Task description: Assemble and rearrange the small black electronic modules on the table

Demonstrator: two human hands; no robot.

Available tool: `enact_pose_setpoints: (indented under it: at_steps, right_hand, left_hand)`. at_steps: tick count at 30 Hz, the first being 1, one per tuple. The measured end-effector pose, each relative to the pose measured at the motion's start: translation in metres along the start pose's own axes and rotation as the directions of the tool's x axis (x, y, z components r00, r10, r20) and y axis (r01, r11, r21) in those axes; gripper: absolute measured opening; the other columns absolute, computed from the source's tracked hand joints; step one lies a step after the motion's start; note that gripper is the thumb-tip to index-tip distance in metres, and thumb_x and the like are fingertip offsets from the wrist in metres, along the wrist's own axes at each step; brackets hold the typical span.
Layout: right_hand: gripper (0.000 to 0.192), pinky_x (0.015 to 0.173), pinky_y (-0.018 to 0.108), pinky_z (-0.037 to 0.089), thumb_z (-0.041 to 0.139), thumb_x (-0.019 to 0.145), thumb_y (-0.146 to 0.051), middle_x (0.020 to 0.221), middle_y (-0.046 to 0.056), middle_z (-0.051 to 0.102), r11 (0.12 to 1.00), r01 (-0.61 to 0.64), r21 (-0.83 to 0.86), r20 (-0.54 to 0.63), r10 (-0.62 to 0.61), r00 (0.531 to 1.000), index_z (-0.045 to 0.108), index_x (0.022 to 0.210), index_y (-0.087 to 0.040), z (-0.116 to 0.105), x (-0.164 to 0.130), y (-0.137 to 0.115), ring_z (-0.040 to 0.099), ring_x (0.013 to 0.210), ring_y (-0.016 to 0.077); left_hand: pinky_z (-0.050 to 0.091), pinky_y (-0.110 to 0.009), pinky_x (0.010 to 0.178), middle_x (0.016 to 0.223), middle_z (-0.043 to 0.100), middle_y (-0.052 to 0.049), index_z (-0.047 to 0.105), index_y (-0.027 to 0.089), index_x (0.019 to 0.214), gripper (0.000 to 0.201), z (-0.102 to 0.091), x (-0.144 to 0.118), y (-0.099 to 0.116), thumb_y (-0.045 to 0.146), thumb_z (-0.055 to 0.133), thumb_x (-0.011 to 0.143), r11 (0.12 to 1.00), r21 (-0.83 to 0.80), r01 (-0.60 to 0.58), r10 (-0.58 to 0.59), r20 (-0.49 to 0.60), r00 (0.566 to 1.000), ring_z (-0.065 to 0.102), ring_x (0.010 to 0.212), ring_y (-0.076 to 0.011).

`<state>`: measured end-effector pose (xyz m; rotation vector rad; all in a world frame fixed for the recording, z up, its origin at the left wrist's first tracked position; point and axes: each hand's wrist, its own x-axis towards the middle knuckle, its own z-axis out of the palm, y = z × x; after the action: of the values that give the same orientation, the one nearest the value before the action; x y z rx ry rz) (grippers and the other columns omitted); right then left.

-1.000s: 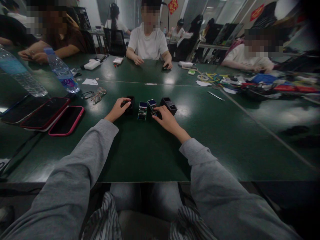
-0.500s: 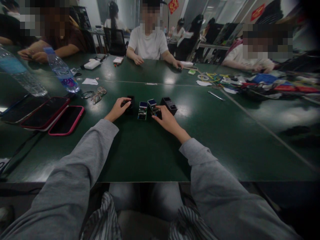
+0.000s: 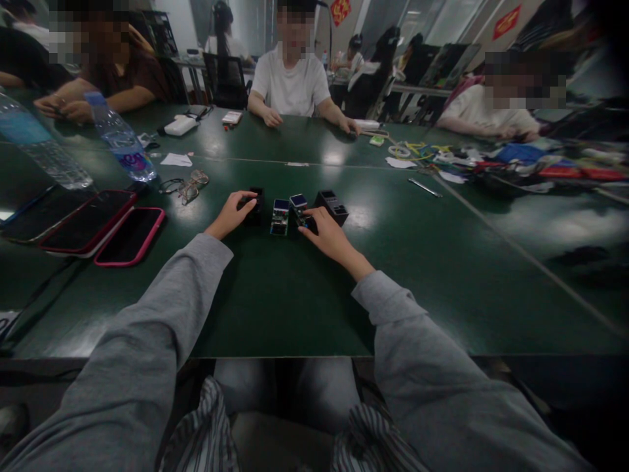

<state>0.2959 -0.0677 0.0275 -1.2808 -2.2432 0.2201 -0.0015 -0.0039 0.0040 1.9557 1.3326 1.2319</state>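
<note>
On the green table (image 3: pixel 289 288), my left hand (image 3: pixel 233 213) is closed around the near-left side of a small black box (image 3: pixel 256 208). My right hand (image 3: pixel 327 229) pinches a small circuit board with a screen (image 3: pixel 297 202) between thumb and fingers; its lower part is partly covered by the fingertips. Between the two hands lies a second circuit board (image 3: pixel 280 217), also with a small screen at its far end, touched by neither. Just beyond my right hand stands another black box (image 3: pixel 333 204) with cut-outs on its top face.
To the left are phones (image 3: pixel 130 237), two plastic water bottles (image 3: pixel 122 141) and a pair of glasses (image 3: pixel 192 186). A wrench (image 3: pixel 425 188) and a heap of cables (image 3: pixel 515 164) lie on the right. Other people (image 3: pixel 289 78) sit across the table.
Hardly anything differs. The board in my right hand seems slightly turned; my left hand stays on the black box.
</note>
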Motion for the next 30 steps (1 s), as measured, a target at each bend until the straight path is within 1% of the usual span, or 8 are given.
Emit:
enact_pose_setpoints:
  at_steps: [4,9,22,30]
  right_hand:
    - [0.040,0.097,0.048,0.051,0.056,0.091,-0.038,0.122,0.012,0.053,1.000,0.008,-0.002,-0.005,-0.008,1.000,0.050,0.126,-0.020,-0.0004,-0.0004,-0.0009,0.058,0.111,0.0283]
    - [0.039,0.099,0.048,0.049,0.056,0.091,-0.038,0.122,0.013,0.054,1.000,0.015,0.011,-0.020,-0.015,1.000,0.050,0.125,-0.019,-0.0014,-0.0009,-0.0029,0.056,0.115,0.0290]
    - [0.039,0.095,0.047,0.051,0.055,0.091,-0.038,0.120,0.012,0.053,1.000,-0.009,0.004,0.004,0.009,1.000,0.051,0.125,-0.020,-0.0038,-0.0010,-0.0058,0.058,0.109,0.0278]
    - [0.039,0.094,0.049,0.052,0.055,0.091,-0.039,0.121,0.012,0.053,1.000,-0.010,-0.006,0.001,0.010,1.000,0.051,0.126,-0.021,-0.0019,-0.0009,-0.0031,0.059,0.109,0.0284]
  left_hand:
    - [0.045,-0.043,0.102,0.121,0.058,-0.010,0.063,0.021,0.114,0.031,0.0002,-0.0003,0.0012,0.040,0.056,0.091,1.000,0.002,-0.012,0.012,0.001,1.000,0.056,0.114,-0.0225]
    - [0.045,-0.043,0.103,0.120,0.059,-0.009,0.063,0.021,0.113,0.030,0.0008,-0.0002,0.0029,0.039,0.055,0.090,1.000,0.012,-0.012,0.012,-0.002,1.000,0.056,0.115,-0.0224]
    - [0.045,-0.043,0.102,0.122,0.058,-0.010,0.063,0.022,0.114,0.031,0.0010,0.0005,-0.0028,0.040,0.056,0.090,1.000,0.008,-0.013,0.013,-0.006,1.000,0.056,0.113,-0.0222]
    - [0.045,-0.043,0.103,0.123,0.058,-0.009,0.063,0.022,0.114,0.030,-0.0004,-0.0017,0.0043,0.039,0.055,0.091,1.000,0.009,-0.003,0.003,0.001,1.000,0.056,0.114,-0.0224]
